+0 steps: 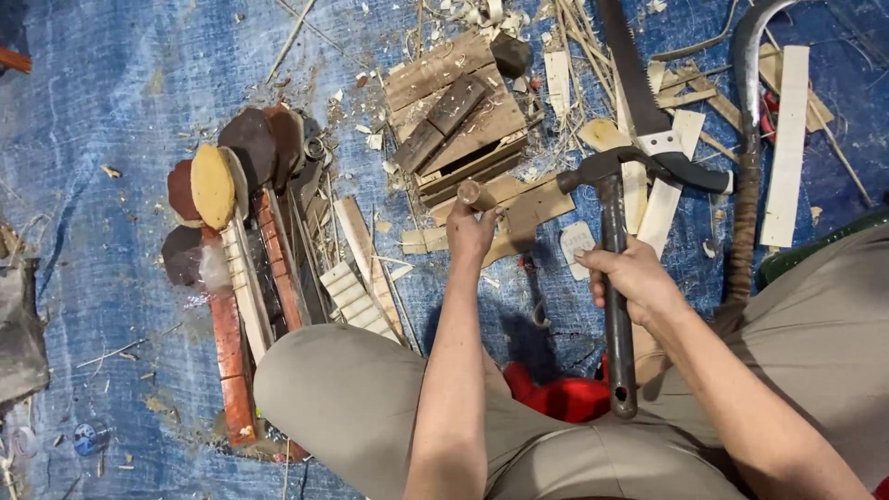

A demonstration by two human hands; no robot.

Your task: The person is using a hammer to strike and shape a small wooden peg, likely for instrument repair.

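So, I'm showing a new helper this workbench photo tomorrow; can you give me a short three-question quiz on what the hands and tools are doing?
1. True or false: the right hand grips the hammer by its handle.
2. What do the left hand fingers pinch? A) a short wooden peg B) the saw C) a red block
3. What colour is the tarp under everything?

Key: 1 true; 2 A; 3 blue.
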